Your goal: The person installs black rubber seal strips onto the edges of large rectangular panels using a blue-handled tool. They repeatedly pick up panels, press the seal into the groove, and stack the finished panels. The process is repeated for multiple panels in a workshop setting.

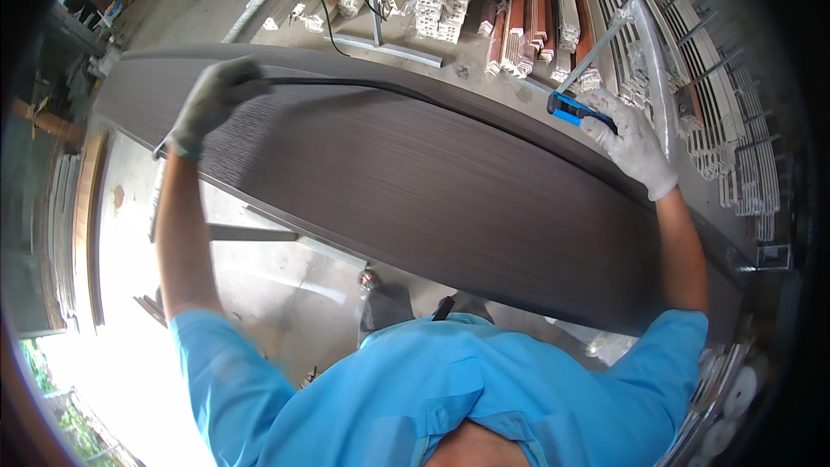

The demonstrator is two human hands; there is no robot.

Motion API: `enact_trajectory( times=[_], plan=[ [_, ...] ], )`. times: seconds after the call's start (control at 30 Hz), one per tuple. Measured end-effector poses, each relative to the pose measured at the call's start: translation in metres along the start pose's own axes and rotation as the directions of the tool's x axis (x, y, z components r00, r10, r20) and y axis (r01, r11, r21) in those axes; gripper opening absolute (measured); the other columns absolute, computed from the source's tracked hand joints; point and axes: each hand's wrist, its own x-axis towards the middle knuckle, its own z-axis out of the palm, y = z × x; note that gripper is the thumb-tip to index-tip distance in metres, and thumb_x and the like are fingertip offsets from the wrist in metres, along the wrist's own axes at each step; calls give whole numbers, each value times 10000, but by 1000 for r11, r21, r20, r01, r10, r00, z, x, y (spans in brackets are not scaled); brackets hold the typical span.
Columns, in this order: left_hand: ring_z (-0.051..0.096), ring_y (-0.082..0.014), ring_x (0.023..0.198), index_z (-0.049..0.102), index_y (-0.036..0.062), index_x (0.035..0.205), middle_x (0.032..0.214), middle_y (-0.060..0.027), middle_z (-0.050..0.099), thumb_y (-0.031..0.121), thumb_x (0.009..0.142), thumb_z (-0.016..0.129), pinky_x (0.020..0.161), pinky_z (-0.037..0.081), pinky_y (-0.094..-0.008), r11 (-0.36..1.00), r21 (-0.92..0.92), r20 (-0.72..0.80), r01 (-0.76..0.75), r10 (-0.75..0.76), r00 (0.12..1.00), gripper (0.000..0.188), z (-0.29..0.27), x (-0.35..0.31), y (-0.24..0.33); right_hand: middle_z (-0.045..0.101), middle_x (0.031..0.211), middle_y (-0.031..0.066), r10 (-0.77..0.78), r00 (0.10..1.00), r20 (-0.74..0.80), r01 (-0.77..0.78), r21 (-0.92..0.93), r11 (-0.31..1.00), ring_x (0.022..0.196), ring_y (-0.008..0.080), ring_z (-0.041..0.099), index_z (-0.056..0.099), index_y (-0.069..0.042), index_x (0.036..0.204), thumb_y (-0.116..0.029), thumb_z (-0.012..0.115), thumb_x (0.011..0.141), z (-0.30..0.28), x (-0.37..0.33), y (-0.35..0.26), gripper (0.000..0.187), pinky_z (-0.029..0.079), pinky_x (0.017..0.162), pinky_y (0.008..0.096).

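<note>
A long dark grey-brown panel point(432, 190) with fine grain lies across in front of me. My left hand point(218, 102), in a grey work glove, is closed on the end of a thin black strip point(346, 83). From there the strip runs to the right along the panel's far side. At the far right edge my gloved right hand point(635, 143) is closed round a blue-and-black hand tool point(577, 112), which resembles a utility knife. Its tip points left, and whether a blade is out I cannot tell.
Metal stand legs point(251, 233) show under the panel. Beyond it, white hollow profiles point(441, 0) and reddish-brown profiles point(519, 17) are stacked on the floor. A rack with long white profiles point(718, 104) stands at the right. Boards point(86, 225) lean at the left.
</note>
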Motion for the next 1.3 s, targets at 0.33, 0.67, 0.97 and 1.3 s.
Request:
enact_trajectory(
  times=[0.33,0.67,0.97,1.3],
  plan=[
    [467,-37,616,671,49,977,741,38,563,163,928,682,547,369,-207,944,-261,-203,204,-260,944,125,-93,-57,-108,679,1236,152,78,997,-5,-77,62,995,1151,306,642,649,-49,1260,-355,682,925,49,38,-71,454,466,1025,392],
    [525,-98,686,705,-25,859,708,-10,608,194,912,721,658,453,-287,988,64,-182,141,-128,975,225,-102,35,-121,696,1096,158,57,997,60,-64,112,992,1052,256,654,670,20,1171,-206,727,871,45,50,-79,381,480,945,363],
    [455,-50,658,655,-16,774,671,36,503,132,855,736,619,405,-244,925,-263,-48,276,-298,953,188,-75,46,-151,691,925,137,24,983,182,-54,157,986,830,198,644,675,54,1138,-192,754,863,46,59,-80,378,499,802,316],
    [544,-128,637,696,-19,806,643,-43,577,193,803,729,653,464,-311,964,-138,-92,226,-240,967,215,-72,50,-153,720,869,139,-377,921,95,379,2,925,769,275,692,678,-32,1019,-308,766,851,102,162,-141,335,514,691,370]
  ],
)
